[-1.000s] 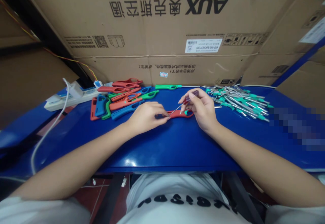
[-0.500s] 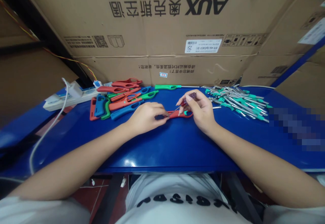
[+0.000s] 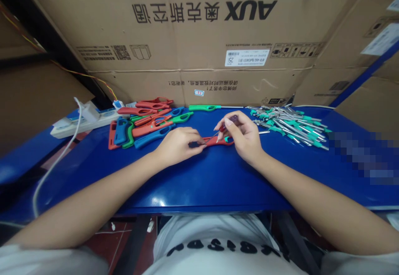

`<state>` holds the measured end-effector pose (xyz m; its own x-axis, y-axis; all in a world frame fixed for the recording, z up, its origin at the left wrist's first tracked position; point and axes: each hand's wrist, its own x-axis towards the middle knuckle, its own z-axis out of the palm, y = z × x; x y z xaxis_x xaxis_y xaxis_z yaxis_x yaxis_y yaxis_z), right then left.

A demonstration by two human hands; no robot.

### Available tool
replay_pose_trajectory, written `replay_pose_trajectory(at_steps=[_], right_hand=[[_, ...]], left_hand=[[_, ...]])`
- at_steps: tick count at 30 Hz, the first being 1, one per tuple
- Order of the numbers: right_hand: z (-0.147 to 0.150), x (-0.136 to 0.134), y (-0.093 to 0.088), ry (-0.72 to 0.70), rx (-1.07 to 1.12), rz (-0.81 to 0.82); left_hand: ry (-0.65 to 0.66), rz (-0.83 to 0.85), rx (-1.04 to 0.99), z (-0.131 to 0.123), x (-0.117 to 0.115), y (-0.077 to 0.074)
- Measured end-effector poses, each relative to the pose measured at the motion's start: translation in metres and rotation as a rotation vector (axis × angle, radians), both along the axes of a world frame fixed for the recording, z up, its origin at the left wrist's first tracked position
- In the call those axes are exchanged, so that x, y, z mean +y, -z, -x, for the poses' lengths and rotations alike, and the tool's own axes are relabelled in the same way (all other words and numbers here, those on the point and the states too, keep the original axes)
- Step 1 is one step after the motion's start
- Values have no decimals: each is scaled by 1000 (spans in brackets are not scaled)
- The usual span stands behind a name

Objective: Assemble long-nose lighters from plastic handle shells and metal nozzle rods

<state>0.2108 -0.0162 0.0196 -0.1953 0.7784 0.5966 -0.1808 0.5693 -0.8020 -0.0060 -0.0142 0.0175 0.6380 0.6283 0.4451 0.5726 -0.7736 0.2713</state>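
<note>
My left hand [image 3: 178, 146] is closed in a pinch on the left end of a red long-neck lighter [image 3: 215, 141] lying across the blue table. A teal trigger shows in the lighter's loop, and a metal tube [image 3: 264, 132] comes out to the right from behind my right hand [image 3: 246, 138]. That hand grips a screwdriver [image 3: 232, 120] by its dark red, see-through handle. The thin shaft slants down left to the lighter body near my left fingertips. My fingers hide the exact spot where the tip rests.
Red, blue and green lighter handles [image 3: 152, 127] are heaped at the left. Behind my hands lies a green lighter [image 3: 204, 107] with a metal tube. Metal tubes with teal parts [image 3: 291, 123] form a pile at the right. A white power strip [image 3: 84, 123] and a cardboard wall [image 3: 187, 59] border the table.
The whole view has shifted slightly. Both hands keep nearly the same pose on the lighter and the screwdriver, with the shaft still slanting to the lighter's left end.
</note>
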Motion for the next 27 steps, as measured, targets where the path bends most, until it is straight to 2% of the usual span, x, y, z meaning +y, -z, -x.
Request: replay_pose_trajectory(at_steps=[9, 16, 20, 23, 27], right_hand=[[0, -1, 0, -19, -41, -55], [-2, -5, 3, -16, -192, -102], [-2, -4, 1, 10, -160, -81], [-3, -2, -4, 33, -98, -53], [-5, 1, -9, 23, -13, 9]], left_hand=[[11, -52, 29, 1, 0, 1], [8, -83, 83, 1, 0, 1], [-15, -87, 65, 1, -1, -2], [-36, -30, 27, 1, -2, -4], [-40, 132, -77, -2, -2, -3]])
